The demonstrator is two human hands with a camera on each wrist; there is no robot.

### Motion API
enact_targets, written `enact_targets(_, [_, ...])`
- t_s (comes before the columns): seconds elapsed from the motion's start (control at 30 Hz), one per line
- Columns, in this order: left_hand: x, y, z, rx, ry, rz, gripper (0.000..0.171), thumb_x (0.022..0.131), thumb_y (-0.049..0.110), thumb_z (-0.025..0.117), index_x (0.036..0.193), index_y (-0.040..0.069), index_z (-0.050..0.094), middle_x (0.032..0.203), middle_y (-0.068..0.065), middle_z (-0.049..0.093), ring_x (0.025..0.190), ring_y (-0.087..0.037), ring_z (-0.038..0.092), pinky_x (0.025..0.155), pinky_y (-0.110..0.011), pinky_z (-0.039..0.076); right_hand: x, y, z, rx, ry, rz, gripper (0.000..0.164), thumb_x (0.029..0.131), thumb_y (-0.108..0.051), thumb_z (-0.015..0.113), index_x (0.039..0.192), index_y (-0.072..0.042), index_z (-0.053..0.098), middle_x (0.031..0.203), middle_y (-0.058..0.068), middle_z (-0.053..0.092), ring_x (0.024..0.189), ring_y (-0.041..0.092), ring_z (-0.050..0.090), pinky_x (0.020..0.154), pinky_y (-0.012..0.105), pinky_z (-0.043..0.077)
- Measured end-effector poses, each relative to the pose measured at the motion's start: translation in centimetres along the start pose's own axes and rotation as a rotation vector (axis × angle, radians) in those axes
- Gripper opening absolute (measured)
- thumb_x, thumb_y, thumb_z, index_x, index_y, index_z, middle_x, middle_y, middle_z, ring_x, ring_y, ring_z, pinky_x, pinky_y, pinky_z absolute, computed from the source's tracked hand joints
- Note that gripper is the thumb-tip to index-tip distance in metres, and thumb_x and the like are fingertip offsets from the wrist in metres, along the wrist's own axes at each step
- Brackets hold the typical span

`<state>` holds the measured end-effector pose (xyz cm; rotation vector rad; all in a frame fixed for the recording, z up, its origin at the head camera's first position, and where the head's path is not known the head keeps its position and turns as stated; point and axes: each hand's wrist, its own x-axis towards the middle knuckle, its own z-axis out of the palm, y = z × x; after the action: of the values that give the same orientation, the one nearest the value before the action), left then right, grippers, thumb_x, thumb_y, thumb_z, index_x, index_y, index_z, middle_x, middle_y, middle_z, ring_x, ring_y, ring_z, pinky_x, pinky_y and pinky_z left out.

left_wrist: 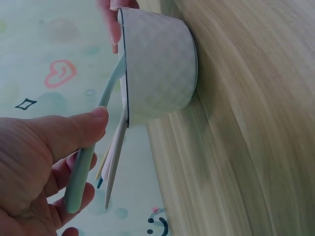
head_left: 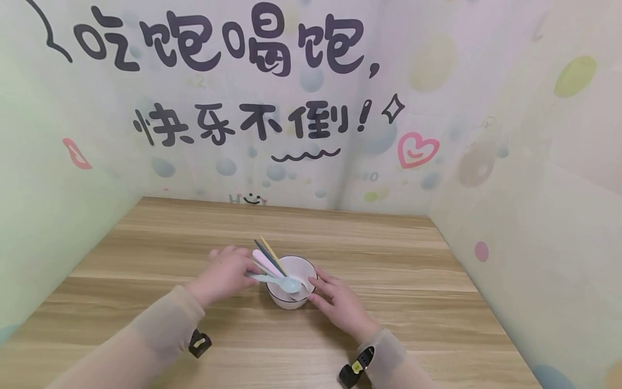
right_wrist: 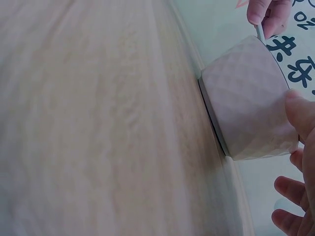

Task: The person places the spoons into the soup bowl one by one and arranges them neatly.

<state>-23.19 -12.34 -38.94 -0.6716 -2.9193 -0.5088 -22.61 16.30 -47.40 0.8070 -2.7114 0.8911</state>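
Note:
A white bowl [head_left: 288, 305] with a dark rim and a faceted outer wall stands upright on the table. My left hand [head_left: 225, 274] pinches the handle of a light blue spoon [head_left: 290, 284], whose head is over the bowl's opening. Beyond that spoon, a pink handle [head_left: 263, 258], a dark blue handle [head_left: 268, 254] and a thin yellow handle [head_left: 269, 247] lean out over the rim. A greyish handle [left_wrist: 114, 162] slants beside them in the left wrist view. On the bowl's right side, my right hand [head_left: 340, 302] grips the rim, its thumb [right_wrist: 298, 110] against the outer wall.
The wood-grain table [head_left: 389, 259] meets a printed back wall [head_left: 311, 178] with large dark lettering. Pale side walls [head_left: 529, 216] enclose it left and right. A dark strapped device [head_left: 357, 367] sits at each wrist.

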Motion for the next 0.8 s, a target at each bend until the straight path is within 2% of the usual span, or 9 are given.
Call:
enact_targets(0.47, [0.5, 0.0, 0.8, -0.007, 0.011, 0.037, 0.015, 0.071, 0.022, 0.084, 0.080, 0.025, 0.073, 0.085, 0.014, 0.060, 0.086, -0.017, 0.047, 0.081, -0.049, 0.028, -0.1, -0.3, -0.1, 0.012, -0.008, 0.016, 0.048, 0.094, -0.043, 0.058, 0.133, -0.014, 0.059, 0.149, 0.007, 0.042, 0.133, 0.028, 0.042, 0.103, 0.048, 0.037])
enact_targets(0.8, [1.0, 0.2, 1.5, 0.000, -0.019, 0.022, 0.015, 0.070, 0.023, 0.084, 0.081, 0.024, 0.073, 0.082, 0.013, 0.057, 0.088, -0.018, 0.048, 0.084, -0.051, 0.028, 0.0, -0.3, -0.1, 0.001, -0.005, 0.014, 0.047, 0.094, -0.042, 0.059, 0.133, -0.014, 0.059, 0.149, 0.006, 0.042, 0.133, 0.028, 0.043, 0.104, 0.047, 0.037])
